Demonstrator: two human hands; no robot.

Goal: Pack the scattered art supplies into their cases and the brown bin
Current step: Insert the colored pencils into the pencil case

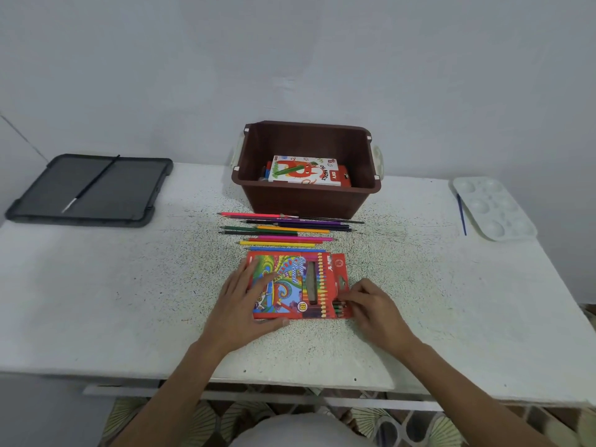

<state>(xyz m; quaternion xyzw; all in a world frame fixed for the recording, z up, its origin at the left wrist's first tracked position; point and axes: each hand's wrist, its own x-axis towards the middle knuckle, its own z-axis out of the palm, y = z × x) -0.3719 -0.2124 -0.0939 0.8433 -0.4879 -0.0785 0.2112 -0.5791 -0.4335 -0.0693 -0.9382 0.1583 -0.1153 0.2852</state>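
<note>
Pressing flat on the red colour-pencil box (300, 285), the left hand (245, 304) lies with its fingers straight and spread over the printed front, while its thumb runs along the box's near edge. The box lies face up on the speckled white table (129, 301), near the front edge, with its flap open at the right end. At that opening the right hand (371, 304) has its fingers curled and pinches the boxed pencils (340, 308), whose ends poke out of the near right corner.

Just behind the box, a row of loose pencils (283, 230) lies side by side on the table, reaching back to the foot of the brown bin (306, 198). Among them are pink, purple, green, orange, yellow and blue ones. The bin stands upright at the back centre, and an oil pastels box (306, 171) lies flat inside it on other packs that are mostly hidden.

At the far left a dark grey lid (129, 195) rests on the table with 1 black brush (92, 183) lying slantwise across it. At the far right sits a white palette (493, 208), and 1 blue brush (461, 214) lies just beside its left edge.
</note>
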